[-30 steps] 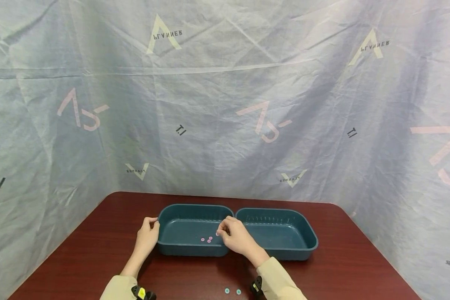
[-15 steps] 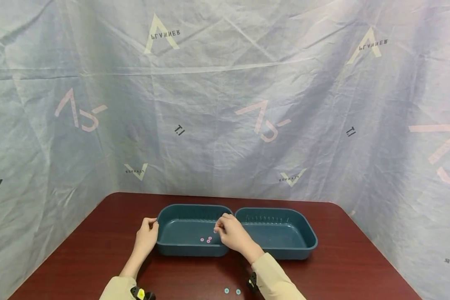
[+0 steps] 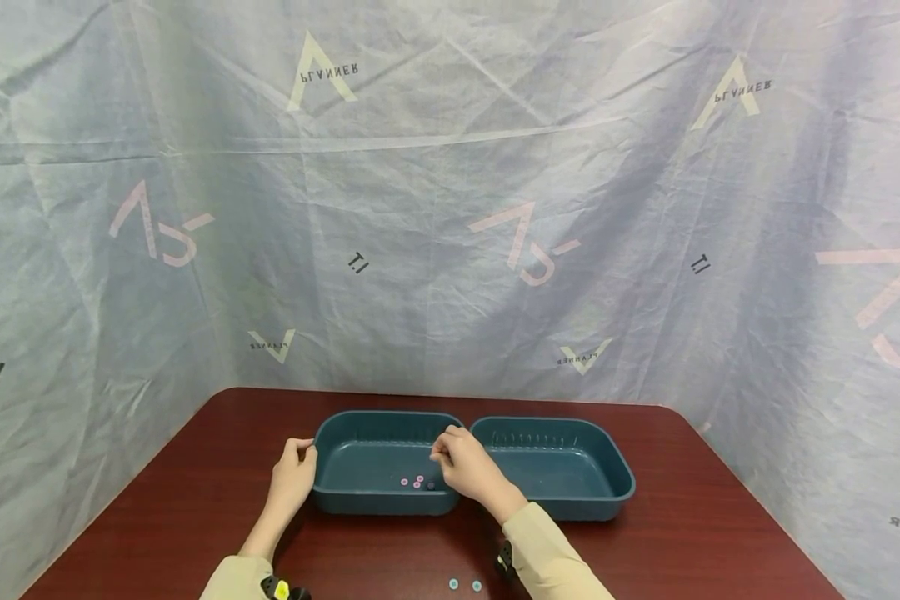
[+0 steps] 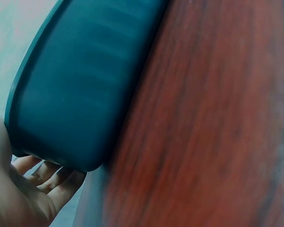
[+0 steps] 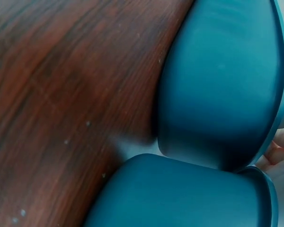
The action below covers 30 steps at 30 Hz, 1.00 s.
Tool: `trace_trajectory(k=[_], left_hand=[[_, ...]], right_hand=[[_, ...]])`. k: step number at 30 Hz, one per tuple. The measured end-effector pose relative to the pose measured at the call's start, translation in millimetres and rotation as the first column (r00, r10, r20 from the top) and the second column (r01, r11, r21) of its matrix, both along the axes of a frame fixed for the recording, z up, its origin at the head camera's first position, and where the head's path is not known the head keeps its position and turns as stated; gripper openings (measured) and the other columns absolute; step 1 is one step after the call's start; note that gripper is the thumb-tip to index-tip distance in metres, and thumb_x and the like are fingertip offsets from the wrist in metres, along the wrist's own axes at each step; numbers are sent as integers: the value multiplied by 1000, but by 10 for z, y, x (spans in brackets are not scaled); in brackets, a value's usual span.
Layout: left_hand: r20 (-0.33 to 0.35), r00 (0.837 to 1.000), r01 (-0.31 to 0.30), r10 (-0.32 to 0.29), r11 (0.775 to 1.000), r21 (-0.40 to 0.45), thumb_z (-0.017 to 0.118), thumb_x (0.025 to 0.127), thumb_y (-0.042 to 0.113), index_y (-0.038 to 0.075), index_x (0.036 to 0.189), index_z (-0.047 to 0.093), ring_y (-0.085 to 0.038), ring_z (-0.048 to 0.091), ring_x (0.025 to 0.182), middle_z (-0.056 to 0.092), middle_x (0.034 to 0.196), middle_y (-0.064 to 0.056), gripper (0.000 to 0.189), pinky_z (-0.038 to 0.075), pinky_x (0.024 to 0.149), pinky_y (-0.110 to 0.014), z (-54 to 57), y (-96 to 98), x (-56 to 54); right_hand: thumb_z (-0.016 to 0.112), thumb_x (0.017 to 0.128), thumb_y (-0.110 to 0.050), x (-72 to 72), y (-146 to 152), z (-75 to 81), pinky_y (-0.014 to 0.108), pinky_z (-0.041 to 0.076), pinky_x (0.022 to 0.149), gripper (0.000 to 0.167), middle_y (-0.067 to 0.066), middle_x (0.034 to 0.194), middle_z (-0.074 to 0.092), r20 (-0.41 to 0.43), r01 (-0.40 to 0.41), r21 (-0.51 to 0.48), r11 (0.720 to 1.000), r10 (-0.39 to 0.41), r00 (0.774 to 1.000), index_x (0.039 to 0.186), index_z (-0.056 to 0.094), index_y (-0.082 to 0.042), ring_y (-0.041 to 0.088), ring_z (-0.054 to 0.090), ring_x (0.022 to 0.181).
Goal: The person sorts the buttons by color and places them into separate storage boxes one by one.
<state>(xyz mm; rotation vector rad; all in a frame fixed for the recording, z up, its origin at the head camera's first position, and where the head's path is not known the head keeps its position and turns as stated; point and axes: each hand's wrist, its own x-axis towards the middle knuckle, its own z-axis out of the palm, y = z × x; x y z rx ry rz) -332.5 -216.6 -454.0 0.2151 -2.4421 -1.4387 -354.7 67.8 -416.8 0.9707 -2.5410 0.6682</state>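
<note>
Two dark teal plastic trays stand side by side in the head view. My left hand point(image 3: 292, 479) grips the left end of the left tray point(image 3: 378, 502), thumb at the rim; in the left wrist view its fingers point(image 4: 61, 187) curl beneath the tray's edge. Over that tray's right end is my right hand point(image 3: 465, 467), fingers bent and thumb near the fingertips. Nothing shows clearly between them. Inside the left tray lie several small pink button-like discs point(image 3: 417, 484), with a dark small disc point(image 3: 431, 486) beside them, below my right fingertips.
The right tray point(image 3: 581, 507) touches or nearly touches the left one. Two pale blue button-like discs point(image 3: 465, 585) lie on the reddish-brown table point(image 3: 157, 508) near its front. A grey printed cloth point(image 3: 435, 183) hangs behind and at both sides.
A small pinkish disc showed at my right fingertips half a second ago; it no longer shows there, and a dark disc now appears in the tray below. The left hand keeps its grip.
</note>
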Motion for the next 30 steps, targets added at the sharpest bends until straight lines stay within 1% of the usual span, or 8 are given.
trace_trajectory(k=[7, 14, 20, 25, 30], left_hand=[[2, 1000, -2, 2, 1000, -1, 34, 101, 20, -2, 128, 42, -37, 53, 107, 52, 124, -29, 36, 42, 82, -46, -29, 14, -1], [1, 1000, 5, -5, 1000, 1, 33, 101, 22, -3, 128, 41, -39, 52, 109, 50, 125, -30, 38, 42, 84, -49, -26, 32, 10], [-2, 1000, 9, -9, 1000, -4, 33, 101, 21, -3, 128, 41, -38, 53, 106, 51, 125, -30, 37, 42, 82, -47, -16, 29, 14], [0, 1000, 10, -10, 1000, -13, 33, 101, 21, -3, 129, 41, -37, 54, 104, 51, 124, -30, 38, 43, 79, -44, -13, 13, 6], [-5, 1000, 8, -8, 1000, -16, 32, 101, 22, -3, 128, 41, -37, 53, 103, 51, 124, -30, 38, 42, 80, -45, -16, -6, -8]], right_hand=[[60, 92, -10, 12, 14, 7, 20, 45, 66, 8, 0, 81, 54, 0, 1, 3, 1000, -1, 1000, 86, 65, -7, 9, 47, 73], [60, 91, -10, 44, 31, 25, 20, 45, 66, 8, 0, 81, 54, 9, -4, -10, 1000, 4, 1000, 87, 66, -7, 8, 47, 72], [62, 90, -10, 74, 44, 51, 20, 48, 69, 6, -1, 82, 55, 10, -10, -18, 1000, 10, 1000, 88, 66, -8, 10, 52, 76], [62, 90, -12, 113, 59, 79, 21, 49, 71, 5, -1, 85, 55, 43, -9, -33, 999, 10, 999, 90, 67, -9, 14, 56, 82], [62, 90, -15, 165, 78, 110, 22, 49, 74, 7, -1, 88, 56, 93, -11, -58, 998, 16, 996, 92, 67, -10, 21, 58, 87]])
